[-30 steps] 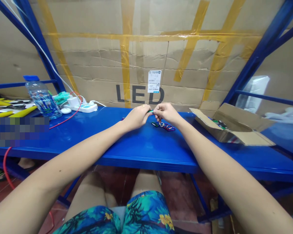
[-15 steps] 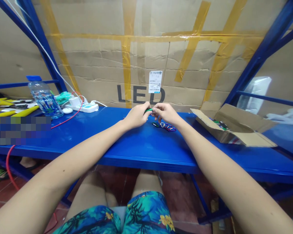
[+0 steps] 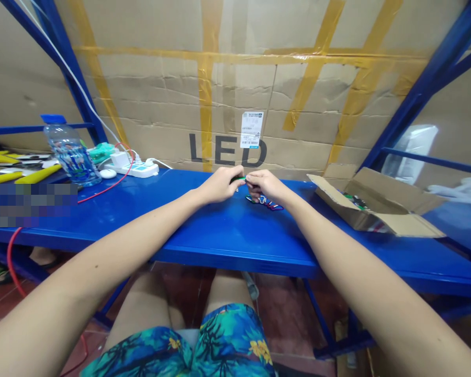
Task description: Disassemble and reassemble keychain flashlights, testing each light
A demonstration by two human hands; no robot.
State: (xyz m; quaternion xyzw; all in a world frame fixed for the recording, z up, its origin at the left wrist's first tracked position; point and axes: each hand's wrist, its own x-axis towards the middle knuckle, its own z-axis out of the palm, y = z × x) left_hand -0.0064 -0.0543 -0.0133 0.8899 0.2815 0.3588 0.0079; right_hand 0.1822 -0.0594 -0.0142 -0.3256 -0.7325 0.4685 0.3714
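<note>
My left hand (image 3: 223, 186) is closed around a small green carabiner (image 3: 240, 178), of which only a short stretch shows between the fingers. At its right end, the fingertips of my right hand (image 3: 267, 184) are pinched together, touching it. Both hands are held just above the blue table, almost meeting. Below my right hand lies a row of small carabiners (image 3: 273, 206) in green, silver, red and blue, partly covered by the fingers. The finer details of the held piece are too small to make out.
An open cardboard box (image 3: 371, 219) with small coloured pieces stands on the right of the blue table (image 3: 220, 230). To the left are a water bottle (image 3: 68, 152), a white power strip (image 3: 141, 170), a red cable (image 3: 102, 193) and yellow-handled tools (image 3: 39, 174). Large taped cardboard (image 3: 160, 104) rises behind.
My right fingers have closed in more tightly at the end of the green carabiner, and less of it shows. The view has shifted slightly. The row on the table stays put.
</note>
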